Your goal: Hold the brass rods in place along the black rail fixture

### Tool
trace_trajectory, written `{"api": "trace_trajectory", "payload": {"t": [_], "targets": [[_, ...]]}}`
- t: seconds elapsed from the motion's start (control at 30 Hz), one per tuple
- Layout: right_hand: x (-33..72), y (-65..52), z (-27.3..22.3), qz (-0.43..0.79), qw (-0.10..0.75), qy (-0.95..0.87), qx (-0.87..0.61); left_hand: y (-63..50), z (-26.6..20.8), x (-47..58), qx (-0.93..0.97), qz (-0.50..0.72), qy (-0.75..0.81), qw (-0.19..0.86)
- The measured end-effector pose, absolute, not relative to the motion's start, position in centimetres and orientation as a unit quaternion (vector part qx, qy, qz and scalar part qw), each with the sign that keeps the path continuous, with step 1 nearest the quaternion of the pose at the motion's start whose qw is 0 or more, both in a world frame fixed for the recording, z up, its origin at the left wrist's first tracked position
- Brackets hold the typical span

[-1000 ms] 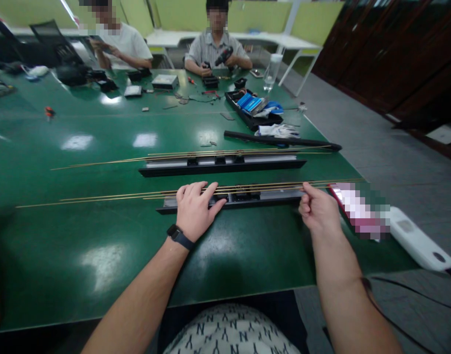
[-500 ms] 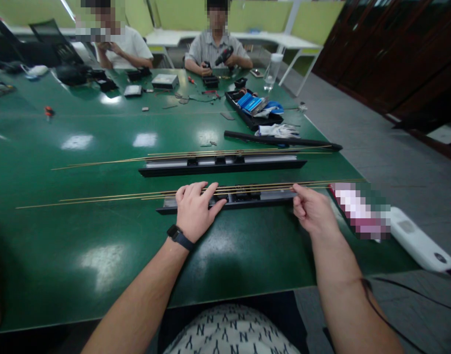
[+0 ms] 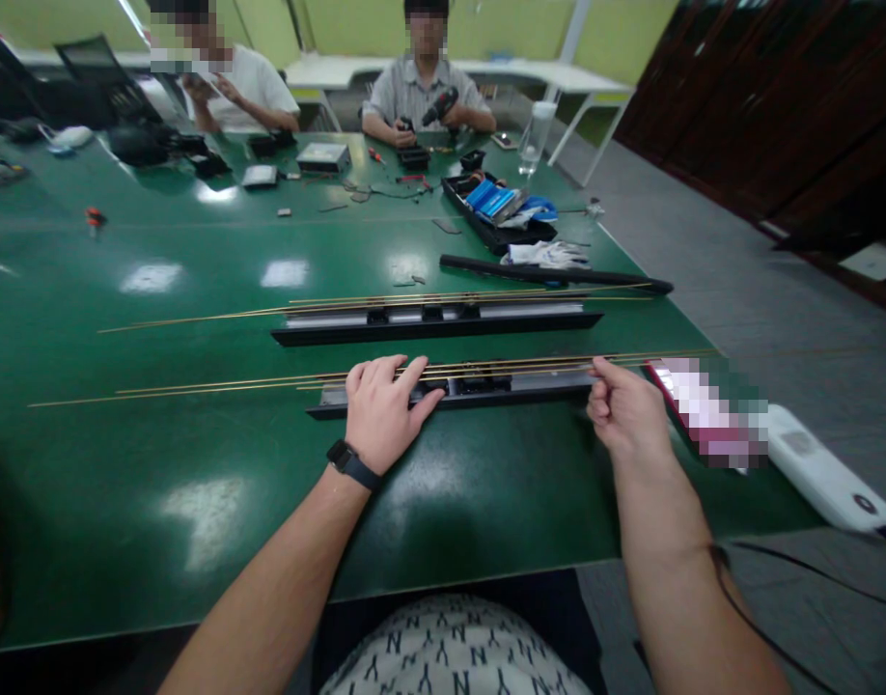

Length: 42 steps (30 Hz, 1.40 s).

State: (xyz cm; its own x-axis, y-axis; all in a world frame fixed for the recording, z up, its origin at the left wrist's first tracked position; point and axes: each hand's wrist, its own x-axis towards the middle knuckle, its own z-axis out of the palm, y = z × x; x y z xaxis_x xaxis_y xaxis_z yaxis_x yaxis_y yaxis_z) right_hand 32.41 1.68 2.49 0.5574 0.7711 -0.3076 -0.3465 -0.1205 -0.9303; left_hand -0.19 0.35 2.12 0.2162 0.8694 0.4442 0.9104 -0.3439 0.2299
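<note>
My left hand (image 3: 381, 410), with a dark watch on its wrist, lies across a black and silver rail (image 3: 530, 394) near me. Its fingers are spread over several thin brass-coloured rods (image 3: 218, 386) along the rail, with the thumb apart on the near side. Near the rail's right end, my right hand (image 3: 623, 405) pinches one of these rods between thumb and forefinger, the other fingers curled in. The rods stick out well past the rail's left end. A similar rail (image 3: 435, 331) with more thin rods (image 3: 197, 319) lies just beyond.
Right of my right hand are a pinkish-red blurred item (image 3: 704, 415) and a white power strip (image 3: 826, 473). Farther off lie a long black bar (image 3: 559, 275), gloves (image 3: 548, 255) and a black tray (image 3: 479, 220). Two people sit across the green table (image 3: 218, 241), one holding a drill (image 3: 441, 106).
My right hand has moved a little to the right with the pinched rod, whose left end has slid right too. My left hand stays in place on the rail.
</note>
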Motion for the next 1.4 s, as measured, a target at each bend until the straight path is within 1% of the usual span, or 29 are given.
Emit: {"api": "trace_trajectory", "payload": {"t": [0.33, 0.6, 1.0, 1.17, 1.4], "targets": [[32.14, 1.37, 2.19, 0.438, 0.621, -0.238, -0.605, 0.34, 2.10, -0.14, -0.776, -0.263, -0.572, 0.041], [31.95, 1.29, 2.57, 0.468, 0.614, -0.229, -0.594, 0.39, 2.03, -0.18, -0.775, -0.260, -0.574, 0.040], [31.99, 1.53, 2.57, 0.470, 0.624, -0.200, -0.591, 0.38, 2.09, -0.18, -0.775, -0.261, -0.574, 0.037], [32.08, 1.59, 2.41, 0.447, 0.636, -0.191, -0.599, 0.41, 2.08, -0.21, -0.777, -0.262, -0.572, 0.036], [31.89, 1.33, 2.66, 0.466, 0.616, -0.227, -0.593, 0.41, 2.11, -0.17, -0.775, -0.260, -0.574, 0.038]]}}
